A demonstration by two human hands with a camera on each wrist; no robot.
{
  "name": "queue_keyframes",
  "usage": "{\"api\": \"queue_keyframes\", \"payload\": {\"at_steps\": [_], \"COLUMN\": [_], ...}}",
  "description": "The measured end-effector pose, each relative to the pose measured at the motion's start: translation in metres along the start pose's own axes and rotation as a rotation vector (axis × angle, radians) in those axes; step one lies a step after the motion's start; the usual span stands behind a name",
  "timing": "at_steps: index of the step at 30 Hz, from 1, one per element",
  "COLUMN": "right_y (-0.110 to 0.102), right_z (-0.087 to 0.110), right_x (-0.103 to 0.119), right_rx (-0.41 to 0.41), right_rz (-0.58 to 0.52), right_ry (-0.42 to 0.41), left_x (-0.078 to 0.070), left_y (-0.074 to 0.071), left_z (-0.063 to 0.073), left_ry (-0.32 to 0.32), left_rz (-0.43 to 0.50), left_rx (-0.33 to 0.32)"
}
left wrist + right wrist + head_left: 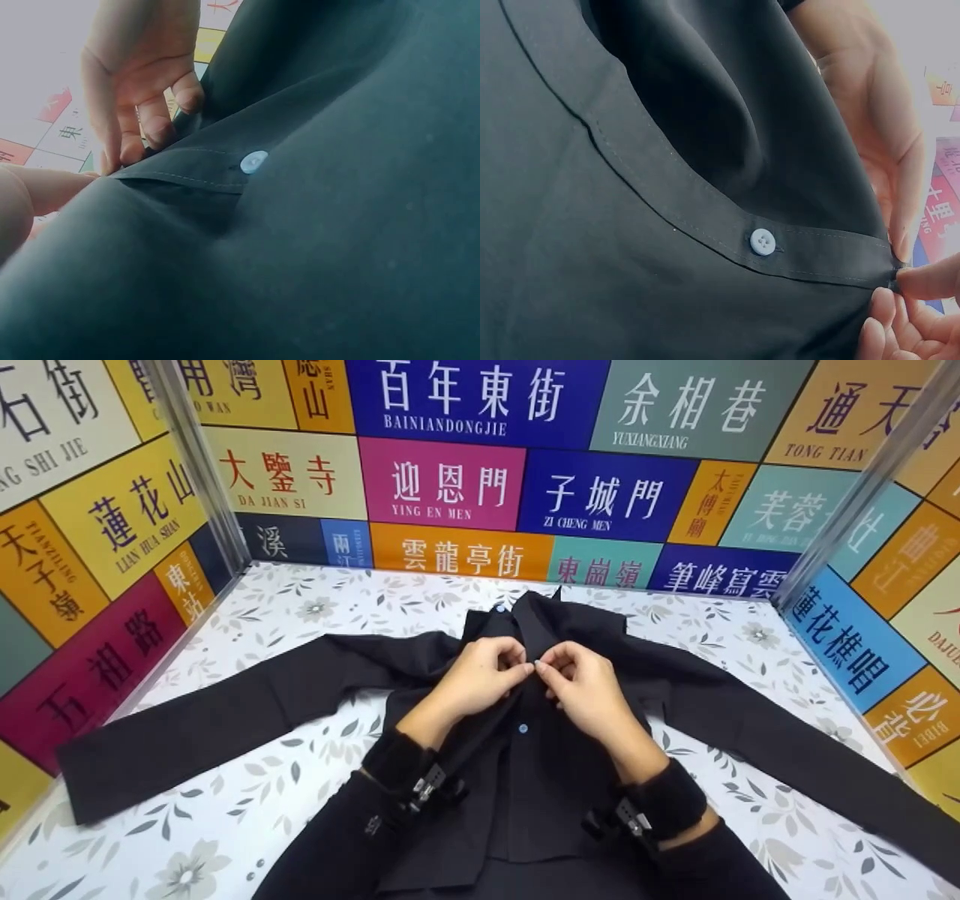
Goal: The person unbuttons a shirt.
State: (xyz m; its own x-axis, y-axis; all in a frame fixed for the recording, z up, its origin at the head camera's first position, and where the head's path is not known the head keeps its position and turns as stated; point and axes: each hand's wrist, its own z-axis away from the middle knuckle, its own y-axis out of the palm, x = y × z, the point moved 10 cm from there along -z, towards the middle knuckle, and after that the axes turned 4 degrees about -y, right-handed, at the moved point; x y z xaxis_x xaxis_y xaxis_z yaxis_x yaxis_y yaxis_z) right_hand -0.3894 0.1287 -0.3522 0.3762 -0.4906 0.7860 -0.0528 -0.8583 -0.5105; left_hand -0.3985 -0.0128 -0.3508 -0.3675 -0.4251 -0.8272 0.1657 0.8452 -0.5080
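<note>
A black long-sleeved shirt point(555, 802) lies front up, its collar point(536, 619) toward the back wall. My left hand point(480, 671) pinches the front edge below the collar between thumb and fingers. Opposite it, my right hand point(589, 686) pinches the same part of the placket, the two sets of fingertips meeting. Whatever lies between the fingertips is hidden. A pale blue button point(523, 728) shows on the placket nearer to me, and another button point(501, 607) sits up at the collar. In the right wrist view, a four-hole button point(763, 242) lies over a buttonhole on the stitched placket strip.
The left sleeve point(202, 727) and right sleeve point(780, 735) spread out over a white leaf-patterned table point(300, 780). Colourful sign-covered panels point(442, 484) stand at the back and both sides, joined by clear corner strips point(210, 472). Black bands point(664, 799) circle my wrists.
</note>
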Motion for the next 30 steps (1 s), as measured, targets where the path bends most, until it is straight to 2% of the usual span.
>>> {"api": "queue_keyframes", "payload": {"at_steps": [8, 19, 30], "right_y": [-0.0021, -0.0029, -0.0038], "right_z": [-0.0008, -0.0013, -0.0020], "right_x": [0.0045, 0.0047, 0.0071], "right_rx": [-0.023, -0.029, -0.034], "right_rz": [-0.004, 0.016, 0.001], "right_ry": [-0.050, -0.068, -0.092], "left_x": [-0.0004, -0.0030, -0.0037], "left_y": [-0.0074, -0.0033, -0.0065], "left_z": [0.0011, 0.0013, 0.0017], "left_ry": [-0.016, -0.004, 0.009], "left_rz": [-0.009, 0.018, 0.058], "left_rx": [-0.070, -0.020, -0.042]}}
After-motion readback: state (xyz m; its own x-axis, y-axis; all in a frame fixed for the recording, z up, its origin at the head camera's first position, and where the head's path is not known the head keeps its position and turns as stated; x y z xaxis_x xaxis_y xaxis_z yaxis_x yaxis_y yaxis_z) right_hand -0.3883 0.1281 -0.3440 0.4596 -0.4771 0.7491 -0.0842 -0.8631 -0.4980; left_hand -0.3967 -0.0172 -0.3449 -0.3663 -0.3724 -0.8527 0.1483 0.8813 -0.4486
